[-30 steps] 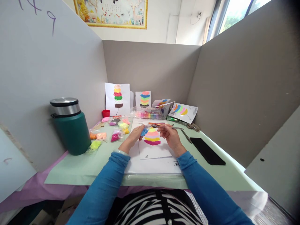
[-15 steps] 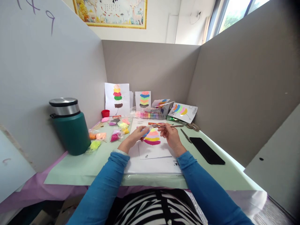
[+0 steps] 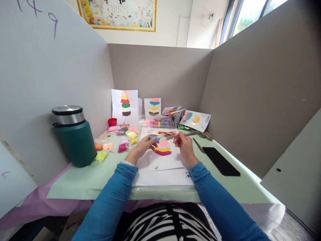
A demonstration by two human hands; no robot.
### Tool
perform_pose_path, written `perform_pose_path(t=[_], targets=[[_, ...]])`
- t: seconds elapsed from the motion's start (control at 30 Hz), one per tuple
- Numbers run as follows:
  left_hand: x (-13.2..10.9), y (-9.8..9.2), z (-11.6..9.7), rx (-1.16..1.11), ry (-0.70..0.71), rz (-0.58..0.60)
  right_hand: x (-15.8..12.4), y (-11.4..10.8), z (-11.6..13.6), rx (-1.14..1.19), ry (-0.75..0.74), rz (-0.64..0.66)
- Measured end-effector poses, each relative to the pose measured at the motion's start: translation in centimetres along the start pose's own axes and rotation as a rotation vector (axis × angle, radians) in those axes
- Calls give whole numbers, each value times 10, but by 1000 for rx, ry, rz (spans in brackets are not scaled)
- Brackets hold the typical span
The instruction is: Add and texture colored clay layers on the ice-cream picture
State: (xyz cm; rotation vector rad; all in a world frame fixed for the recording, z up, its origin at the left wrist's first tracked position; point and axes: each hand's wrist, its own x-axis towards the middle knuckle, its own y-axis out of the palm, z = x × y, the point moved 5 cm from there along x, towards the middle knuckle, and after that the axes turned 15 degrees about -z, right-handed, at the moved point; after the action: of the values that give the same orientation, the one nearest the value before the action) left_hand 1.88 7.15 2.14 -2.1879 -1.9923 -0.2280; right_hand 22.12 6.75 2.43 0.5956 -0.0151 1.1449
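Observation:
My left hand (image 3: 144,147) is closed on a lump of blue modelling clay (image 3: 153,139), held above the paper. In my right hand (image 3: 185,144) is a metal fork (image 3: 192,133), gripped between thumb and fingers. Its tines point left and reach the blue clay; whether they press into it is hard to tell. Under both hands lies a white sheet (image 3: 165,163) bearing curved bands of crimson, yellow, pink and pale yellow clay. My fingers and the fork hide the sheet's upper part.
Bagged coloured clay (image 3: 123,146) lies at left beside a green flask (image 3: 75,140). A red cup (image 3: 112,122), a clear clay pack (image 3: 157,123) and propped pictures (image 3: 124,105) stand at the back. A black phone (image 3: 220,161) and a pointed tool (image 3: 198,145) lie at right.
The fork has turned in my right hand, its tines now lower and plainly visible against the blue clay. The blue clay shows more at my left fingertips. Both hands stay nearly in place.

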Motion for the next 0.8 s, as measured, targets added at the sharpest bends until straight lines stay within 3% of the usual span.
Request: perform_pose_path(t=[0.57,0.8], targets=[[1,-2,0,9,7,-18,-2,4,-1,45,70,83],[1,-3,0,16,11,-22,1,0,0,55,71,3]])
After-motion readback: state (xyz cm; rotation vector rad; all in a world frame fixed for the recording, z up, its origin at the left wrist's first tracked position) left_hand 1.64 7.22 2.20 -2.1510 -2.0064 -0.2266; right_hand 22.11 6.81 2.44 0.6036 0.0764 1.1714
